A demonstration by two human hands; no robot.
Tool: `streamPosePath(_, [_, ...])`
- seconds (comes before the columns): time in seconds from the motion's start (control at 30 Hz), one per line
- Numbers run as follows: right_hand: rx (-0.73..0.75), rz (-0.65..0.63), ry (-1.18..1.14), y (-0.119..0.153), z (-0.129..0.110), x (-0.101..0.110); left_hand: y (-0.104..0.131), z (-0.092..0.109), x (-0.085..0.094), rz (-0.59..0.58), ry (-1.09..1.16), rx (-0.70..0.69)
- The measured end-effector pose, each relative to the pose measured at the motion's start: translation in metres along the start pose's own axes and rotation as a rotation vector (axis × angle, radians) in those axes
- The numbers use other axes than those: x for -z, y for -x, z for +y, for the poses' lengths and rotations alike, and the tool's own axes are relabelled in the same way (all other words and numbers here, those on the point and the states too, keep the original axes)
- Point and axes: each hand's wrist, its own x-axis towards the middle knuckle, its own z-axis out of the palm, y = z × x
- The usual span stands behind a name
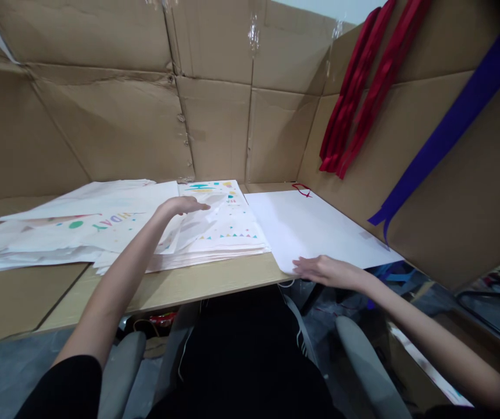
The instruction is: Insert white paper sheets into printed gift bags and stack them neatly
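Note:
My left hand (185,205) reaches over a stack of thin white sheets (232,230) printed with coloured shapes and small triangles. Its fingers stretch to the right, just above or touching a raised, creased part of the top sheet; whether there is contact I cannot tell. At the near left corner of a plain white board (315,224), my right hand (322,271) rests with its fingers extended along the edge. The board lies flat beside the stack, to its right. A thin red cord (302,190) sits at the board's far edge.
More printed white sheets (58,233) with coloured letters lie in a pile at the left. Cardboard walls (215,122) enclose the table (215,276). Red strips (363,99) and a purple strip (446,134) hang on the right. Grey chair armrests (365,361) flank my lap.

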Motion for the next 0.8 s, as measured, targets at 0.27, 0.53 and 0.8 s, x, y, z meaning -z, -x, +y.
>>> streamPosePath(0.27, [-0.563, 0.621, 0.005, -0.056, 0.040, 0.076, 0.000, -0.001, 0.001, 0.011, -0.005, -0.014])
streamPosePath(0.53, [-0.623, 0.804, 0.016, -0.043, -0.003, 0.067, 0.000, -0.004, 0.004, 0.035, 0.011, 0.005])
streamPosePath(0.8, [-0.582, 0.547, -0.073, -0.027, -0.014, -0.022, 0.007, -0.002, 0.008, 0.046, 0.019, -0.021])
